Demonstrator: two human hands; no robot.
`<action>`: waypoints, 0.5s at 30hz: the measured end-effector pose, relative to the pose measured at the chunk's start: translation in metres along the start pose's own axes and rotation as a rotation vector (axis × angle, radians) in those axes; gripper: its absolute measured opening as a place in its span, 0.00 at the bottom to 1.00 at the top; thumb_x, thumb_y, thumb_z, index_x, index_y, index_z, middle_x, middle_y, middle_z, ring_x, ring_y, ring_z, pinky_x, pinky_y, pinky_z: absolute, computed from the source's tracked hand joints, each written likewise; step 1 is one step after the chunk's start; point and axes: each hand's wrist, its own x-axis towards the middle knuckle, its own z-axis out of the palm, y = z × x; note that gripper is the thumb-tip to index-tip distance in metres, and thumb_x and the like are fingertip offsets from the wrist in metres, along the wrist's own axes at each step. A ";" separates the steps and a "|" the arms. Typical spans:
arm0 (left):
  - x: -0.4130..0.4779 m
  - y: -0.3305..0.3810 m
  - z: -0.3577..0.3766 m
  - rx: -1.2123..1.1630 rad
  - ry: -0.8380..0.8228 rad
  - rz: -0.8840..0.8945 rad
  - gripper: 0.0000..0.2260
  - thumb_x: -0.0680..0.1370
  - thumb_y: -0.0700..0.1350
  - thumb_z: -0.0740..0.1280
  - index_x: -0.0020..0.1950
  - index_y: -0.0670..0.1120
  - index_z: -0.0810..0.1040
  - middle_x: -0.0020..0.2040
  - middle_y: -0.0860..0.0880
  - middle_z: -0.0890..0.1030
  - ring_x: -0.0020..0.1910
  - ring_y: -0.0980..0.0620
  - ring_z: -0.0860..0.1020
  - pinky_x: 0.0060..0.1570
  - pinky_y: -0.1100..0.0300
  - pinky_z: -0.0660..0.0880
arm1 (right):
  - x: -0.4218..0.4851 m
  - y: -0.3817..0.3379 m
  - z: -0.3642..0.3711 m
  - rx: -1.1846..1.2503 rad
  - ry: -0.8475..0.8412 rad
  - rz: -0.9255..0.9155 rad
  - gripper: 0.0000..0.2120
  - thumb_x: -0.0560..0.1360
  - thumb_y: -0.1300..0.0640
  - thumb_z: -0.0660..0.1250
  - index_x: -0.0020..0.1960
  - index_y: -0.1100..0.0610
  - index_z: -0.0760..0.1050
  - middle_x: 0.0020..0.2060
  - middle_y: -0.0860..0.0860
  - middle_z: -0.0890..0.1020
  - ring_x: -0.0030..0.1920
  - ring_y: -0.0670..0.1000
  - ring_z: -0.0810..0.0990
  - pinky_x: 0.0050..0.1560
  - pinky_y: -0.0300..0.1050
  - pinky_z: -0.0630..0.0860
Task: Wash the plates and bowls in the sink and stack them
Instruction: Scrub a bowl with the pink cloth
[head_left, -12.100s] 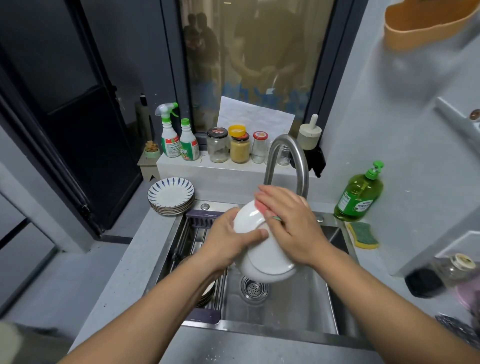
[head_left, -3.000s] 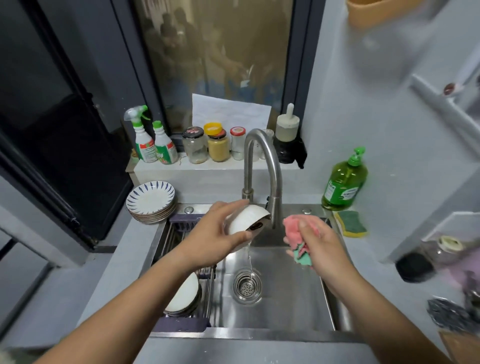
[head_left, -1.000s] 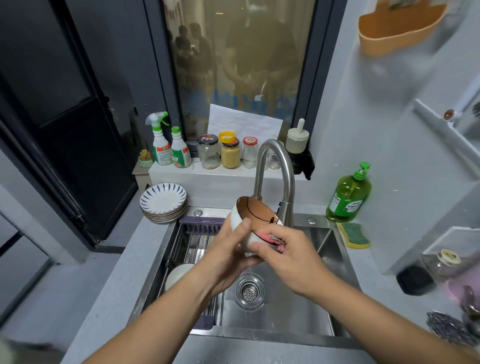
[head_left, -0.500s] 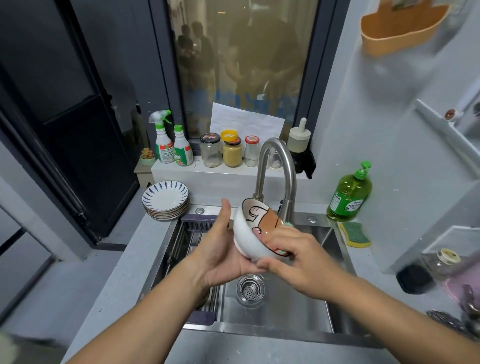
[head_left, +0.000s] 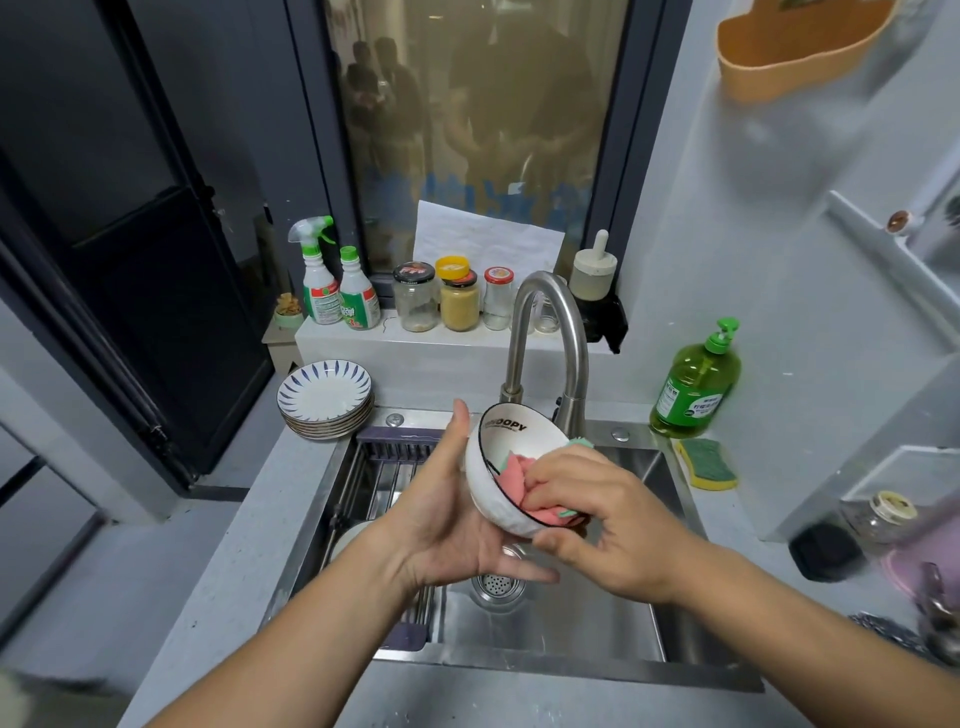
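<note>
The steel front rim of the sink (head_left: 519, 667) runs across the near edge, and both forearms reach over it. Above the basin, over the drain (head_left: 497, 586), the left hand (head_left: 452, 525) cradles a white bowl (head_left: 488, 496). Its fingers lie fairly straight beneath the bowl and its thumb stands upright against the bowl's left side, so the bowl rests in an open palm. The right hand (head_left: 613, 525) meets it from the right. Its fingers are curled on a pink and green cloth (head_left: 511, 475), pressing it into the bowl's hollow, and its thumb lies under the bowl's lower wall.

The bowl is tipped. Its base turns toward the left palm, and its black-lined mouth faces up and to the right. Being round, it has no long side; its base-to-mouth line leans up to the right. Dark lettering shows on the far inner wall.

There is open basin below and to the right of the hands. To the left a slatted rack (head_left: 395, 467) spans the sink, with another white dish (head_left: 353, 535) partly hidden by the left forearm. Just behind the bowl rises the curved faucet (head_left: 550, 322), its spout close to the far rim.

On the counter at the far left sits a stack of plates (head_left: 326, 397). At the far right stand a green soap bottle (head_left: 696, 387) and a sponge (head_left: 706, 463). Jars (head_left: 460, 301) and spray bottles (head_left: 332, 280) line the ledge beyond.
</note>
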 end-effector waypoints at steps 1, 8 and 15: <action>0.000 -0.002 0.001 0.010 -0.033 0.045 0.47 0.68 0.79 0.62 0.69 0.42 0.80 0.65 0.40 0.80 0.64 0.41 0.78 0.71 0.32 0.66 | 0.000 0.000 0.002 0.015 0.023 0.016 0.21 0.81 0.41 0.62 0.50 0.58 0.83 0.51 0.48 0.82 0.57 0.47 0.78 0.60 0.48 0.73; 0.000 -0.005 0.008 -0.061 -0.017 0.198 0.37 0.65 0.59 0.82 0.64 0.35 0.81 0.61 0.35 0.82 0.61 0.36 0.82 0.58 0.41 0.80 | 0.002 0.001 0.001 -0.028 0.001 -0.004 0.20 0.81 0.41 0.62 0.52 0.57 0.82 0.51 0.47 0.82 0.56 0.49 0.78 0.59 0.49 0.73; 0.011 0.000 0.004 -0.073 0.165 -0.048 0.46 0.71 0.80 0.56 0.68 0.43 0.80 0.67 0.34 0.79 0.54 0.35 0.83 0.58 0.31 0.75 | 0.005 0.009 -0.016 -0.009 -0.066 0.032 0.23 0.75 0.39 0.69 0.60 0.57 0.82 0.54 0.48 0.83 0.58 0.52 0.80 0.63 0.51 0.73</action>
